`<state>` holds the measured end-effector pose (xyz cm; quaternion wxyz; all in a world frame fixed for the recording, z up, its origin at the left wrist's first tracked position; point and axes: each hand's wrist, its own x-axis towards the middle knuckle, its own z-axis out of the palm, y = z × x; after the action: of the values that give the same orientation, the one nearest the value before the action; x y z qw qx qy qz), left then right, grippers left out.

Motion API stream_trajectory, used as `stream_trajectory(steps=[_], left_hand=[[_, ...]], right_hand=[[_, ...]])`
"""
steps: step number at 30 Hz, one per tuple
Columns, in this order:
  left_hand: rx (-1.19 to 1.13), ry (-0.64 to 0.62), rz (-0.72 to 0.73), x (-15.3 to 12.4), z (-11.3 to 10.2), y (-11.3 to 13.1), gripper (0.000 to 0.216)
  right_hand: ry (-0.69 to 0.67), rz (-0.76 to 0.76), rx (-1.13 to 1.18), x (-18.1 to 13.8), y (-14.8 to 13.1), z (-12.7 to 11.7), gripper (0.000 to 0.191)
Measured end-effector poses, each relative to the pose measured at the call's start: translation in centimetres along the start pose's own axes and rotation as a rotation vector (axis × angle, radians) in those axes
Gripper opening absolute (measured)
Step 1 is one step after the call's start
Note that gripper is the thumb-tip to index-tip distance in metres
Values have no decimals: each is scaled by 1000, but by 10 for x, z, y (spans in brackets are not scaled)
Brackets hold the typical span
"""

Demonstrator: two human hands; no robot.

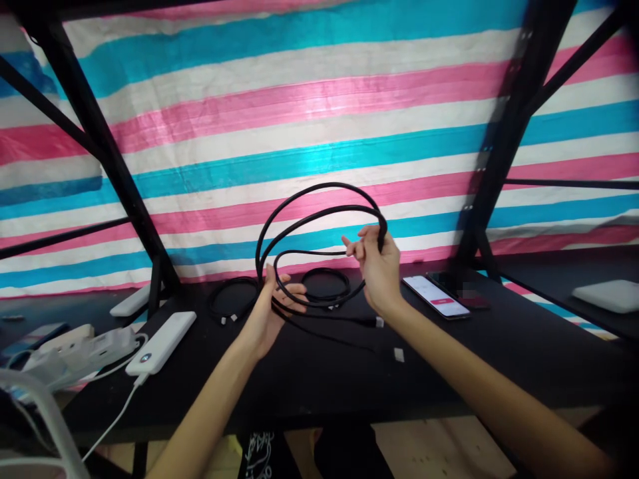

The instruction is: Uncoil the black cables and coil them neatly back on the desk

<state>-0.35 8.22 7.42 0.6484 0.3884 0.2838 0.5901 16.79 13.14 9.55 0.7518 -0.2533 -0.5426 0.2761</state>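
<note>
A long black cable point(319, 199) is held up in large loops above the black table point(499, 352). My left hand point(272, 306) grips the lower left of the loops, fingers curled round the strands. My right hand point(377, 266) is closed on the right side of the loops, pinching a strand between thumb and fingers. One cable end with a pale plug point(378, 322) hangs down to the table below my right wrist. A small white piece point(398, 354) lies on the table nearby.
Two coiled black cables point(232, 301) point(324, 285) lie at the back. Two phones point(435, 296) rest to the right. A white power bank point(162, 342) with a white lead and a power strip point(80, 349) sit at left. Black frame posts point(504, 146) flank the striped tarp.
</note>
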Motion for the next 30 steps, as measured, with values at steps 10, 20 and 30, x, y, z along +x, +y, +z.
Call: stream_trajectory(steps=[10,20,30], left_hand=[[428,15,157,-8,-18,13,27],[803,48,157,-11,13,49,26],[1197,-359,220,-14,30,37,35]], right_hand=[[-926,268,-511,1,-11,-58,65],[-599,-305,-797,-21,-89,-39,97],[-1095,42,-733,-10,-44,-18,24]])
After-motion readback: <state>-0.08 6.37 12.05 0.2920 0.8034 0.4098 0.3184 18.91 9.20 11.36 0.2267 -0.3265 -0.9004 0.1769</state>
